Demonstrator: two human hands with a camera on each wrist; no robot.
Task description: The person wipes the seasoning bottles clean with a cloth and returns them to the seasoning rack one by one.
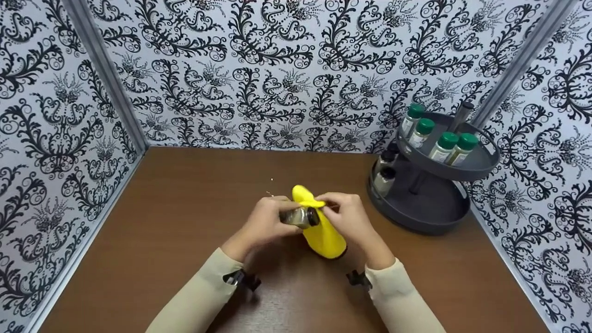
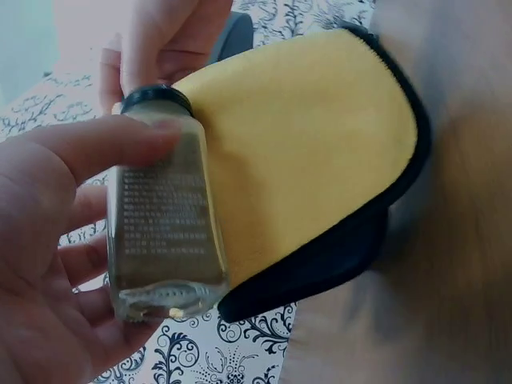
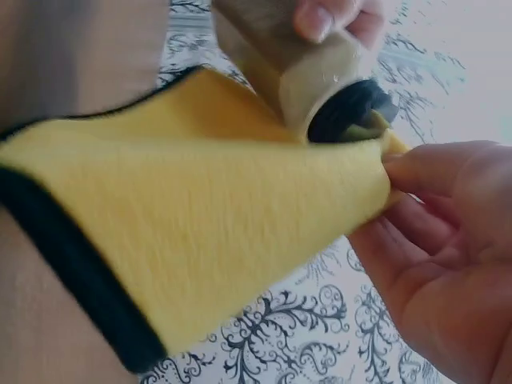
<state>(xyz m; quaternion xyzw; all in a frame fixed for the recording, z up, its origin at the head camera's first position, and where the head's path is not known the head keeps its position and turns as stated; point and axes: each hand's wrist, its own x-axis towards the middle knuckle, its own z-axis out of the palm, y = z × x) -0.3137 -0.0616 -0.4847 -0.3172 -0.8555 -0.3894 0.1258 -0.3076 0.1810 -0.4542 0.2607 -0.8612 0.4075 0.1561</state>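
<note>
A small glass spice jar point(image 2: 168, 216) with a black cap lies tilted in my left hand point(image 1: 267, 219), thumb across its upper part and fingers behind it. Printed text covers the jar's side in the left wrist view. My right hand point(image 1: 348, 213) pinches a yellow cloth point(image 1: 326, 238) with dark edging, right beside the jar's cap. The cloth point(image 3: 216, 216) hangs down from those fingertips in folds, and one part of it stands up beyond the jar in the head view.
A dark two-tier round rack point(image 1: 418, 208) stands at the right. Several green-capped jars point(image 1: 420, 134) sit on its upper tier, black-capped jars point(image 1: 385, 181) on the lower. Patterned walls point(image 1: 286, 92) enclose the brown table point(image 1: 185, 199) at the back and sides.
</note>
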